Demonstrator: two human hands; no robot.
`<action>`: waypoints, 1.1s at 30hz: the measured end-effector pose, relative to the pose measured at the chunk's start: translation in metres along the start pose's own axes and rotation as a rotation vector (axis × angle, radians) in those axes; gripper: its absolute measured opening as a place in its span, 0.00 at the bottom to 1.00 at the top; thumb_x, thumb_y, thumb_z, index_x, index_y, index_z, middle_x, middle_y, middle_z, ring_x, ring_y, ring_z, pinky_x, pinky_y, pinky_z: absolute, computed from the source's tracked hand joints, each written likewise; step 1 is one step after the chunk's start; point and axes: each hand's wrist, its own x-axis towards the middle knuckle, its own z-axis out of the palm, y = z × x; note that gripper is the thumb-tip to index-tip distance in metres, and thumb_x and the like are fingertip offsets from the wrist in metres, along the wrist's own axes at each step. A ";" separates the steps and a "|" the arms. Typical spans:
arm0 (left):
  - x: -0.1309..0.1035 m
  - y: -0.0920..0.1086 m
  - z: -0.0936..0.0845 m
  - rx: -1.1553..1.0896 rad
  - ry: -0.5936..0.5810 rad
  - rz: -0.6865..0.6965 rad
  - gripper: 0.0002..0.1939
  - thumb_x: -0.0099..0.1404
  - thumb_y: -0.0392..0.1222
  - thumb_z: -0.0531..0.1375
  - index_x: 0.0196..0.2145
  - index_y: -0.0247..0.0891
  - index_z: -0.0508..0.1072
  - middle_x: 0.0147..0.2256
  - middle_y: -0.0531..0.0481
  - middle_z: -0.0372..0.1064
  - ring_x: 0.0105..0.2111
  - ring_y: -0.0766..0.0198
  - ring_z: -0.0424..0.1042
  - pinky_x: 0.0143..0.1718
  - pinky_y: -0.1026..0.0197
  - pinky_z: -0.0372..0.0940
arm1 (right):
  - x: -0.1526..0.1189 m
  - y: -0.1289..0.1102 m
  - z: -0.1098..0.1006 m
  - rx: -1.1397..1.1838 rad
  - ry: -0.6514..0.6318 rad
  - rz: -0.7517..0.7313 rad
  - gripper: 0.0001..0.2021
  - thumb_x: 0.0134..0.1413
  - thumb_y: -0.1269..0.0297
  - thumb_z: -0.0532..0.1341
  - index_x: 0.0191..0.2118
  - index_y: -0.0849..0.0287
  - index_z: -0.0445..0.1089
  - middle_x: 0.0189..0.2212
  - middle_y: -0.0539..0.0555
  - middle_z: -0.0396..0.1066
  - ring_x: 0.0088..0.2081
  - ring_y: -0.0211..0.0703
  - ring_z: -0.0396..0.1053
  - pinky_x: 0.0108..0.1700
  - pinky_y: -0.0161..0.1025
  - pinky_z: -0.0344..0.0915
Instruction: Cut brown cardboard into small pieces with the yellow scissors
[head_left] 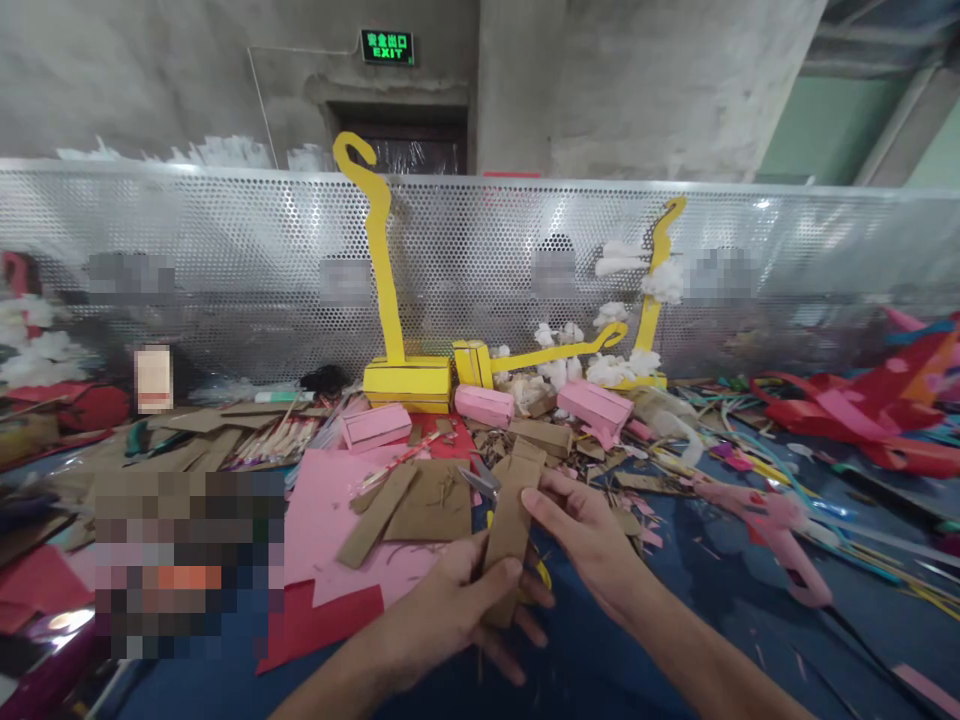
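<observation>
Both my hands grip one strip of brown cardboard [512,515], which stands tilted in front of me. My left hand [480,590] pinches its lower end, the thumb lying across the front. Higher up, my right hand [574,515] has its thumb on the strip's right edge and its fingers behind. Scissors [481,482] lie just behind the strip; their blades show on its left, with yellow parts below that look like the handles. Left of the strip, a square cardboard piece [429,510] and another cardboard strip [379,512] rest on pink sheets [319,510].
Yellow hooked shapes on box bases [407,385] stand against a perforated metal screen [480,260]. Pink boxes [596,408] and cardboard scraps lie before them. A pink glue gun [784,530] with a black cord is at right. Red paper [322,625] sits at front left on the blue table.
</observation>
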 end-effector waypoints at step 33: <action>-0.010 0.050 -0.037 0.937 0.402 0.558 0.08 0.63 0.39 0.63 0.39 0.43 0.81 0.38 0.46 0.78 0.39 0.53 0.73 0.41 0.56 0.65 | -0.001 0.007 -0.027 -0.437 0.100 -0.267 0.09 0.58 0.58 0.66 0.42 0.54 0.72 0.38 0.53 0.74 0.40 0.46 0.72 0.45 0.42 0.69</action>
